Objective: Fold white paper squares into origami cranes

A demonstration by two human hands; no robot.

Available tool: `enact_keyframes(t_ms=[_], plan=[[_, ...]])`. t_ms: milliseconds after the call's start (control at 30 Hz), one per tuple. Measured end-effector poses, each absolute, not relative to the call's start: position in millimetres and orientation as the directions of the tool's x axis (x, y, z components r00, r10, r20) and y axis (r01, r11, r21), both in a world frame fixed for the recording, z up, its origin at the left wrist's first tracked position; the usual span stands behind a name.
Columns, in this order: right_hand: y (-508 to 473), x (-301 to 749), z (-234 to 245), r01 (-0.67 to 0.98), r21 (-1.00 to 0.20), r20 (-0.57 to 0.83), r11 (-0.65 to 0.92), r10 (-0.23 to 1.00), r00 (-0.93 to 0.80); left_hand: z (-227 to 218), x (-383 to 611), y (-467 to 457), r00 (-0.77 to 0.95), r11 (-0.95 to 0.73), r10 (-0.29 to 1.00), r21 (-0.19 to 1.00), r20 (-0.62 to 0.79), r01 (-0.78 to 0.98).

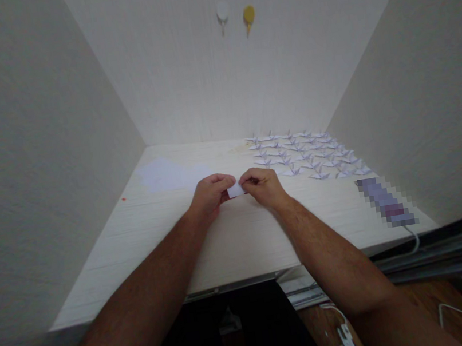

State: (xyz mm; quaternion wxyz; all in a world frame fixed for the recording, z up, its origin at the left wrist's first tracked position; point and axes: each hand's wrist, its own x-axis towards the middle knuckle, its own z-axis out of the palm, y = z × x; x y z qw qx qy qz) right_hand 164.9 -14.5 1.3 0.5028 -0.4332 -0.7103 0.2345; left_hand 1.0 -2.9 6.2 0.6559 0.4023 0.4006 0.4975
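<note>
Both my hands meet over the middle of a pale wooden desk [232, 242]. My left hand [209, 194] and my right hand [264, 185] pinch a small folded piece of white paper [236, 190] between their fingertips, just above the desk top. The fingers of both hands are curled closed on the paper. Behind my right hand, several small folded paper cranes [304, 153] lie in rows at the back right of the desk.
A loose stack of pale paper sheets [166, 176] lies at the back left. A blurred flat object [385, 202] with a white cable lies near the right edge. Walls close in on three sides; two hooks [236, 17] hang on the back wall.
</note>
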Motion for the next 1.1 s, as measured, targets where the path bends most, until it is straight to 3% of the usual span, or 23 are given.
enact_keyframes(t_ms=[233, 433, 667, 933, 1100], plan=[[-12, 163, -1, 0.293, -0.817, 0.494, 0.496, 0.865, -0.087, 7, 1, -3, 0.105, 0.077, 0.993, 0.957, -0.05, -0.279], [-11, 156, 3, 0.046, -0.961, 0.274, 0.273, 0.962, 0.013, 7, 2, -5, -0.011, -0.129, 0.992, 0.976, 0.129, -0.177], [-12, 154, 5, 0.103, -0.973, 0.207, 0.206, 0.978, -0.002, 10, 2, -7, -0.055, -0.211, 0.977, 0.976, 0.208, -0.054], [-12, 153, 4, 0.039, -0.977, 0.209, 0.208, 0.978, 0.02, 4, 3, -5, -0.034, -0.25, 0.968, 0.963, 0.247, -0.098], [-11, 154, 4, -0.03, -0.968, 0.249, 0.249, 0.968, 0.019, 6, 5, -5, -0.031, -0.144, 0.99, 0.953, 0.141, -0.267]])
